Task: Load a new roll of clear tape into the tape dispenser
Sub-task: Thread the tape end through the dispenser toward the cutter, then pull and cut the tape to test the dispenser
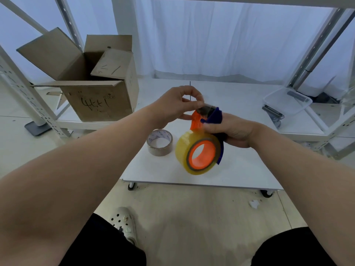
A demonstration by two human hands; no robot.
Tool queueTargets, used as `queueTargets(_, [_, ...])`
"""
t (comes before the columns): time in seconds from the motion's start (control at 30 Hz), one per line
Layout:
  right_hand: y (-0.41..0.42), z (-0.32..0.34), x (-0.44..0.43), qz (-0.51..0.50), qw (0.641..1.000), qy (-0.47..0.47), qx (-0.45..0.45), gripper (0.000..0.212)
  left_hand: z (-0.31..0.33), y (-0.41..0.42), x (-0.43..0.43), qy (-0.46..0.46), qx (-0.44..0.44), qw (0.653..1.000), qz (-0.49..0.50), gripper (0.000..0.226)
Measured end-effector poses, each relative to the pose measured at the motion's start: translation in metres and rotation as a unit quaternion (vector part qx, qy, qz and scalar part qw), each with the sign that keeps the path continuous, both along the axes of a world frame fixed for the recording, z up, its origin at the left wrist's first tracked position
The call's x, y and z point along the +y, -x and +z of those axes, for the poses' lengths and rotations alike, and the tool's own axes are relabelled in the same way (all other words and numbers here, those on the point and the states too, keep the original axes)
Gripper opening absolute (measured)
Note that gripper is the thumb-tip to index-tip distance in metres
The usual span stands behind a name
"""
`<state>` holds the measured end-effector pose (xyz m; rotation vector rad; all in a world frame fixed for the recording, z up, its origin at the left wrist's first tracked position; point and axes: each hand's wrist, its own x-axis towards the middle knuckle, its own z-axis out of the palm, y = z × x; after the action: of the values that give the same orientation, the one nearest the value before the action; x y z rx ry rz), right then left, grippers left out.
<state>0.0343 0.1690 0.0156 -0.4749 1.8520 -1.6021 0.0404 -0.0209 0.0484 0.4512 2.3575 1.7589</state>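
Note:
A blue and orange tape dispenser [212, 115] is held above the white table [240, 169]. A full roll of clear yellowish tape [183, 150] sits on its orange hub. My right hand [232, 131] grips the blue body from the right. My left hand [176, 106] pinches something at the dispenser's front end, near the metal blade; whether it is the tape's loose end I cannot tell. A nearly bare cardboard tape core [159, 142] lies on the table to the left of the roll.
An open cardboard box [96, 96] stands at the back left on a low shelf. A clear plastic tray [288, 99] with metal parts sits at the right. White metal rack posts [25, 87] flank both sides. My knees and a white shoe [124, 223] are below the table edge.

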Motion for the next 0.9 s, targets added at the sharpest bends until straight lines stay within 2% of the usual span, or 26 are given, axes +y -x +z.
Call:
queueTargets(0.13, [-0.001, 0.003, 0.000, -0.065, 0.988, 0.128, -0.054, 0.089, 0.004, 0.003, 0.006, -0.057, 0.022, 0.996, 0.061, 0.008])
queueTargets(0.23, [-0.005, 0.008, -0.006, -0.110, 0.981, 0.149, -0.061, 0.071, 0.007, 0.005, 0.009, -0.067, 0.040, 0.993, 0.084, 0.009])
queueTargets(0.33, [-0.009, 0.011, -0.013, -0.157, 0.980, 0.116, -0.038, 0.042, 0.007, 0.007, 0.010, -0.051, 0.046, 0.994, 0.082, 0.008])
queueTargets(0.4, [-0.009, 0.011, -0.013, -0.170, 0.982, 0.083, -0.014, 0.038, 0.007, 0.007, 0.009, -0.049, 0.043, 0.994, 0.087, 0.008])
queueTargets(0.63, [-0.007, 0.011, -0.002, -0.163, 0.985, 0.006, 0.051, 0.055, 0.007, 0.007, 0.004, -0.027, 0.033, 0.996, 0.083, 0.007])
queueTargets(0.77, [-0.007, 0.010, 0.005, -0.135, 0.989, -0.018, 0.054, 0.063, 0.005, 0.007, 0.002, -0.011, 0.023, 0.997, 0.079, 0.007])
queueTargets(0.9, [-0.007, 0.009, 0.008, -0.119, 0.991, -0.017, 0.056, 0.053, 0.006, 0.008, 0.001, 0.005, 0.018, 0.997, 0.073, 0.007])
